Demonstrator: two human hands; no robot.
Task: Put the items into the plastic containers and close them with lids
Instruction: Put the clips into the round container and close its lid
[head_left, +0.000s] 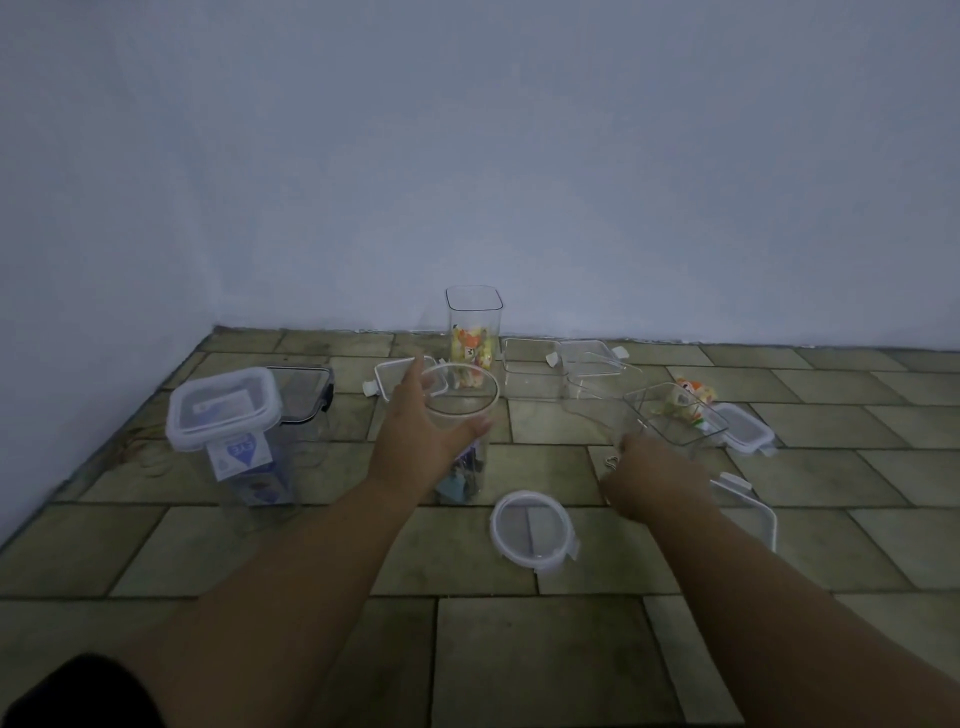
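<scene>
The round jar (461, 415) stands on the tiled floor (545, 660) at the middle of the scene, open at the top, with dark and pale items in its bottom. The left hand (415, 441) wraps its upper wall, thumb on the near right side, fingers round the far left edge of the rim.

Just right of the jar and nearer the camera lies the round lid (533, 530), flat, with bare floor all round it. Further right of the jar, the right hand (647, 475) is curled, knuckles up, at the near edge of a tilted clear box (675, 415); whether it grips the box I cannot tell. A small metal clip (613, 462) lies beside that hand. A toy (693, 402) sits just behind the box, a white-rimmed lid (743, 428) beyond it, and another lid (748, 506) lies right of the hand.

Behind the jar rises a tall square jar (474, 332) holding bright toys, next to the wall (467, 156). Right of it sit empty clear boxes (566, 366), crowded edge to edge. Touching the jar's far left, a square lid (402, 376) lies flat. Well left of the jar stands a closed box (228, 431), lid clipped on. The near floor is open.
</scene>
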